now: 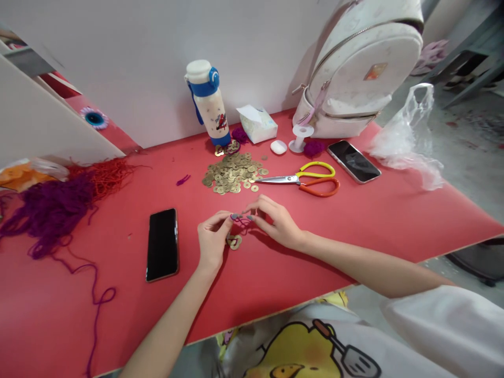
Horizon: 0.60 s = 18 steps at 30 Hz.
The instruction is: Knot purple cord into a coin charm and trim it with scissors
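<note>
My left hand [214,236] pinches a purple cord [241,220] between thumb and forefinger. Close on its right, the fingertips of my right hand [275,220] are drawn together at the same cord's other side; whether a coin is also between them is too small to tell. A few brass coins with holes [235,242] hang or lie just below my left fingers, partly hidden by them. Beyond both hands spreads a heap of similar brass coins [232,170]. Scissors [307,179] with one yellow and one orange handle lie right of the heap, their tips touching its edge.
A dark phone [163,244] lies left of my hands, another phone [354,161] at the right. Purple yarn [59,205] and red shreds [110,176] cover the left side. Behind stand a bottle [208,105], a tissue pack [258,125], a spool [301,137] and a white backpack [362,73].
</note>
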Available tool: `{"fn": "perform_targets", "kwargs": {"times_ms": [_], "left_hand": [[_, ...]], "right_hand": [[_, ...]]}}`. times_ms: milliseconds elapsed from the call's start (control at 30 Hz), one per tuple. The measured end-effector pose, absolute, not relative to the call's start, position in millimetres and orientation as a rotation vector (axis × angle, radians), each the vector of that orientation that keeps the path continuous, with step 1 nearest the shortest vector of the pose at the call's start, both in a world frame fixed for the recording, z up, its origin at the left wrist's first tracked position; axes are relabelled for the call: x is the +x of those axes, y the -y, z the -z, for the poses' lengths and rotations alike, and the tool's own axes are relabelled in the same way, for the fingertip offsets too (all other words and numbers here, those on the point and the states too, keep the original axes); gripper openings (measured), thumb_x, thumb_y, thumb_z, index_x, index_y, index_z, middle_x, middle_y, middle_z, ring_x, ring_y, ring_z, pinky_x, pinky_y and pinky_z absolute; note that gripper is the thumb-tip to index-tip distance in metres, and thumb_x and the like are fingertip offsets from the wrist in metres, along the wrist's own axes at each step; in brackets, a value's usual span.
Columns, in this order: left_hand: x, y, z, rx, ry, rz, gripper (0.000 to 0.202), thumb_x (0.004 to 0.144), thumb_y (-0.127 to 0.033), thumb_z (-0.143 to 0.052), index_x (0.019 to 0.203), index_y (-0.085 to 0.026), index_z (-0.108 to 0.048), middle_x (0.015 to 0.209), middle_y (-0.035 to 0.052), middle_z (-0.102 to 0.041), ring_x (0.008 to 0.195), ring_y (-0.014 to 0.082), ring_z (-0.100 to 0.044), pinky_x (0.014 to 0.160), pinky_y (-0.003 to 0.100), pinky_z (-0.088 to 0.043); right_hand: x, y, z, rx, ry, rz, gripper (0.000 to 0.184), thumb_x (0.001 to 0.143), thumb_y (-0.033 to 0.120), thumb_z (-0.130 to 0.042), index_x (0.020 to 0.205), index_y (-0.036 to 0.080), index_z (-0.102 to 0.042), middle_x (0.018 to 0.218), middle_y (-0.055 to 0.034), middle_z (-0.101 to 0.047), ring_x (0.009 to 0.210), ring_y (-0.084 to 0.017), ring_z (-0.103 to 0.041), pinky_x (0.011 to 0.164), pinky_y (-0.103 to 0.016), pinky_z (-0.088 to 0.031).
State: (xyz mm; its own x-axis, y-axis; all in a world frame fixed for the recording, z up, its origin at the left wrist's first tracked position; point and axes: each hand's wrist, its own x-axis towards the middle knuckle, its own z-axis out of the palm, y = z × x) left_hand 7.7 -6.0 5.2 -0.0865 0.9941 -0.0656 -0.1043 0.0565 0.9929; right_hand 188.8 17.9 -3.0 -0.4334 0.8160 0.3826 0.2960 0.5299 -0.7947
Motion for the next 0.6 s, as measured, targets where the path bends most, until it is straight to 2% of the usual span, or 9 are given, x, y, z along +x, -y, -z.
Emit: {"fn": "perform_targets", "kwargs": {"times_ms": [200,333,400,467,533,600], "left_hand": [[7.4,5.6,-6.5,1.050,-1.364,-1.332,0.016,0.076,-0.034,-0.076,0.076,-0.017,-0.077,0.077,0.0032,-0.067,0.062,0.0115,-0.060,0.046,0.018,-0.046],[9.2,7.5,-7.4,1.081,-1.340,-1.335,0.019,0.079,-0.035,-0.074,0.074,-0.017,-0.075,0.075,0.0004,-0.062,0.047,0.0067,-0.049,0.037,0.019,-0.040],[9.7,8.4,-9.1,1.175,-1.341,-1.326,0.017,0.079,-0.033,-0.074,0.073,-0.017,-0.076,0.073,0.0004,-0.063,0.047,0.0070,-0.050,0.038,0.018,-0.039],[9.9,9.5,-11.4,1.304,-1.351,-1.312,0.014,0.080,-0.030,-0.074,0.074,-0.018,-0.077,0.073,0.0012,-0.065,0.056,0.0095,-0.057,0.045,0.019,-0.044],[10.3,11.1,-13.5,1.422,-1.365,-1.300,0.010,0.080,-0.027,-0.073,0.075,-0.019,-0.077,0.073,0.0015,-0.067,0.065,0.0115,-0.062,0.056,0.020,-0.049],[10.9,12.5,-14.7,1.504,-1.385,-1.291,0.009,0.081,-0.024,-0.073,0.075,-0.019,-0.077,0.073,0.0014,-0.068,0.067,0.0120,-0.063,0.060,0.020,-0.049]], "right_hand": [[188.8,-9.1,-1.6,-0.821,2.077,-0.628,0.025,0.101,0.029,-0.048,0.112,0.020,-0.068,0.087,-0.0049,-0.062,0.072,-0.013,-0.058,0.066,-0.023,-0.045],[184.1,-6.0,2.7,-0.916,2.221,-0.625,0.027,0.099,0.035,-0.053,0.114,0.018,-0.069,0.083,-0.0057,-0.068,0.070,-0.014,-0.061,0.060,-0.023,-0.039],[180.9,-4.8,4.2,-0.931,2.218,-0.768,0.023,0.096,0.034,-0.059,0.107,0.016,-0.070,0.085,-0.0060,-0.071,0.072,-0.015,-0.063,0.061,-0.023,-0.040],[177.6,-3.5,4.4,-0.959,2.129,-0.998,0.017,0.093,0.032,-0.064,0.095,0.016,-0.070,0.079,-0.0038,-0.072,0.067,-0.014,-0.063,0.061,-0.022,-0.041],[174.8,-2.5,3.7,-0.968,1.959,-1.252,0.018,0.092,0.032,-0.064,0.085,0.016,-0.070,0.068,-0.0012,-0.070,0.060,-0.013,-0.062,0.060,-0.022,-0.043],[172.8,-2.0,2.9,-0.950,1.755,-1.455,0.023,0.091,0.035,-0.064,0.081,0.016,-0.071,0.063,-0.0005,-0.068,0.057,-0.013,-0.063,0.060,-0.023,-0.046]]}}
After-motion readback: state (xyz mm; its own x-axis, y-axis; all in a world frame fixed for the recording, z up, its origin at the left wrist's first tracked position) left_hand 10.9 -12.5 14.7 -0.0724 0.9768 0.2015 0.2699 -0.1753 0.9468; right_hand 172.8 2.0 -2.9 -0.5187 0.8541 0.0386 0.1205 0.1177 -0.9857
